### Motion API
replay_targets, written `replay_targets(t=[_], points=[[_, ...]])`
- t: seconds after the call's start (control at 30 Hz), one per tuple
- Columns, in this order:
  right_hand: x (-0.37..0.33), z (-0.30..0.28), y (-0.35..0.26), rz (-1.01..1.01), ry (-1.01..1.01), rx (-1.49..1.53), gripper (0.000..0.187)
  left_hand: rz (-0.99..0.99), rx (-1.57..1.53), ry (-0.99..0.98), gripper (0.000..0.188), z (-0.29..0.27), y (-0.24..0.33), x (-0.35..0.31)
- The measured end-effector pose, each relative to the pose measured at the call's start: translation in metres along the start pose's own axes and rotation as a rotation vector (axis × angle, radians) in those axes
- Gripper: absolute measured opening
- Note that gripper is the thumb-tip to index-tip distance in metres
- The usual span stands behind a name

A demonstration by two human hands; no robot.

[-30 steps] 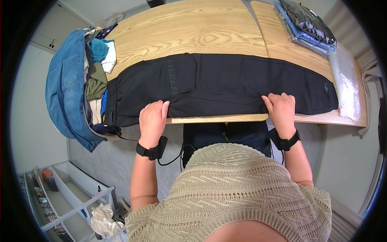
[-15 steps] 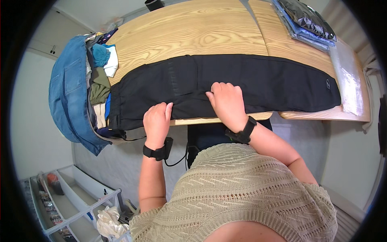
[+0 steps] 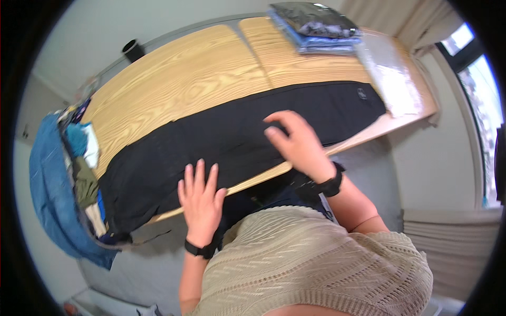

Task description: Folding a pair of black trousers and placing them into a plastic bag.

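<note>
A pair of black trousers, folded lengthwise, lies across the wooden table, its elastic waist at the left and a small pale emblem near the right end. My left hand rests on the front edge of the fabric with its fingers spread flat. Over the middle of the legs is my right hand, thumb and fingers apart in a loose curve with nothing between them. Whether it touches the cloth I cannot tell. Both wrists wear black bands.
Beside the waistband a denim-covered container holds several crumpled clothes. Packaged garments are stacked at the back right, with clear plastic bags in front. A dark bin stands behind the table, and a curtained window is at the right.
My head view has swung to the right and tilted. My left hand's fingers have spread flat from a curled grip on the fabric, and my right hand has opened and moved along the trousers.
</note>
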State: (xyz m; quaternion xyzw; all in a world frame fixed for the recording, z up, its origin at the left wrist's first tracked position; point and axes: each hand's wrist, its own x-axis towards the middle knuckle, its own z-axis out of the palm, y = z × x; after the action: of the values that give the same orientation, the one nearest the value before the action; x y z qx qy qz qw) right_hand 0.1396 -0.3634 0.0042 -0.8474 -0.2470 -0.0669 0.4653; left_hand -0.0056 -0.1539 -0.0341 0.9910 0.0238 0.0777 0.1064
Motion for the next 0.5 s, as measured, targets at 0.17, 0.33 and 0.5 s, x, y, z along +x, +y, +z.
replay_targets(t=[0.17,0.33,0.5], points=[[-0.007,-0.145,0.157,0.376,0.722,-0.326,0.037,0.014,0.01,0.008,0.047,0.0,-0.001,0.001],[-0.056,-0.241,0.299,0.561,0.77,0.109,0.043,0.003,0.008,-0.008,0.047,0.004,0.002,0.004],[-0.004,-0.217,0.193,1.06,0.97,1.161,0.033,-0.002,0.044,-0.007,0.046,0.005,0.003,0.0]])
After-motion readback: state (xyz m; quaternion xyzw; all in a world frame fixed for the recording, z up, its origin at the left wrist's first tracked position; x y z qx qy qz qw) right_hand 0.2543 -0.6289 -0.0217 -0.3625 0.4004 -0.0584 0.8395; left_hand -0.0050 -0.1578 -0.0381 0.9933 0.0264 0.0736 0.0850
